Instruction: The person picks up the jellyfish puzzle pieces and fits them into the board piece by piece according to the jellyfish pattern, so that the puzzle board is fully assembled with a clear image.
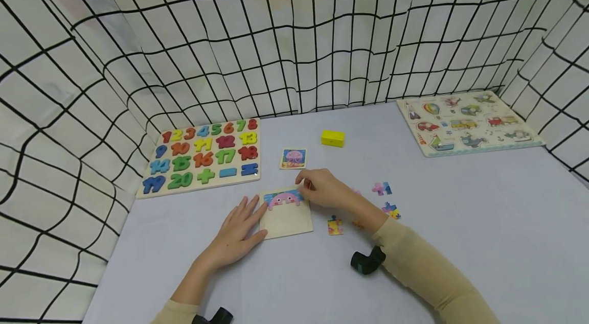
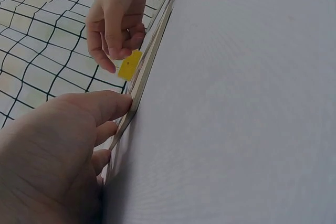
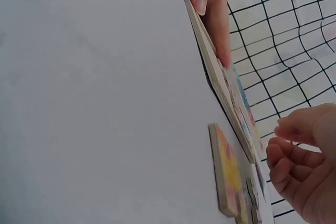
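Note:
A square wooden puzzle board (image 1: 287, 223) lies on the white table, its upper part filled with pink and blue pieces of a cartoon animal's head. My left hand (image 1: 238, 236) rests along the board's left side, fingers stretched and fingertips touching its edge. Over the upper right corner hovers my right hand (image 1: 324, 188), its fingers loosely curled; both wrist views show nothing between them. Right of the board lie loose jigsaw pieces: a yellow one (image 1: 335, 226), a pink and blue one (image 1: 382, 188) and a blue and yellow one (image 1: 391, 210). The right forearm partly hides others.
A small picture card (image 1: 293, 158) and a yellow block (image 1: 333, 138) lie behind the board. A number puzzle (image 1: 216, 185) stands back left, a vehicle puzzle (image 1: 478, 132) back right. Black wire mesh (image 1: 299, 53) encloses the table's back and sides.

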`<state>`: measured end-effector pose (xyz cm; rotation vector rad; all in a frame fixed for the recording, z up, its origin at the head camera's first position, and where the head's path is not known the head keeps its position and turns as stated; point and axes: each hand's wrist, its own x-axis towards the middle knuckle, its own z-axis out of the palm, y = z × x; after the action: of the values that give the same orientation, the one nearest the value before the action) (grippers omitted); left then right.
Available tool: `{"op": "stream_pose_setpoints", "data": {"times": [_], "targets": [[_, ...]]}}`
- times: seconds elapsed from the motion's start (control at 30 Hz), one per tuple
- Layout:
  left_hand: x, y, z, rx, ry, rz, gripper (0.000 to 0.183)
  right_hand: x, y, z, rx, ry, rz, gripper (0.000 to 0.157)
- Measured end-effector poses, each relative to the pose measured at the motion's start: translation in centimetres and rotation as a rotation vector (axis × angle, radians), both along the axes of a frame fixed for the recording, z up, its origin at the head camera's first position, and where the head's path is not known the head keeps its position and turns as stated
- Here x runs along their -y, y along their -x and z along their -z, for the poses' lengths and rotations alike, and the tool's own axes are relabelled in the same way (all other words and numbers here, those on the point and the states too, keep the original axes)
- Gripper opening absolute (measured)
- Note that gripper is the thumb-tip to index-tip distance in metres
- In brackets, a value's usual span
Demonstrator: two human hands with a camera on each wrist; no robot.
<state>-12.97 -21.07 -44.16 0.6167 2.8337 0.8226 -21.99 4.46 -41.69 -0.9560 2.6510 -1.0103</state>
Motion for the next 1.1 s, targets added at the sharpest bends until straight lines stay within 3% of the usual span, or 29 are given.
{"op": "stream_pose_setpoints", "data": {"times": [0.2,0.33,0.53,0.7,0.8,1.1], "targets": [[0.0,0.0,0.0,0.011,-0.003,0.001,0.067,-0.9,-0.4,-1.4,-0.003,-0.012,-0.069,0.019],[0.1,0.0,0.1,0.011,0.0,-0.005,0.069,-1.9,-0.6,-1.4,-0.02,-0.102,-0.102,0.021],[0.2,-0.1,0.2,0.01,-0.002,-0.009,0.07,-4.1,-0.8,-0.6,-0.023,-0.194,-0.052,0.025],[0.2,-0.1,0.2,0.002,0.0,-0.003,0.07,-5.8,-1.1,-0.2,0.014,-0.248,0.0,0.036],[0.2,-0.1,0.1,0.0,-0.005,-0.002,0.069,-6.7,-1.1,-0.1,0.037,-0.252,-0.007,0.042],[0.1,-0.1,0.1,-0.01,-0.01,0.004,0.069,-7.8,-0.2,0.1,0.055,-0.203,-0.045,0.028]]}}
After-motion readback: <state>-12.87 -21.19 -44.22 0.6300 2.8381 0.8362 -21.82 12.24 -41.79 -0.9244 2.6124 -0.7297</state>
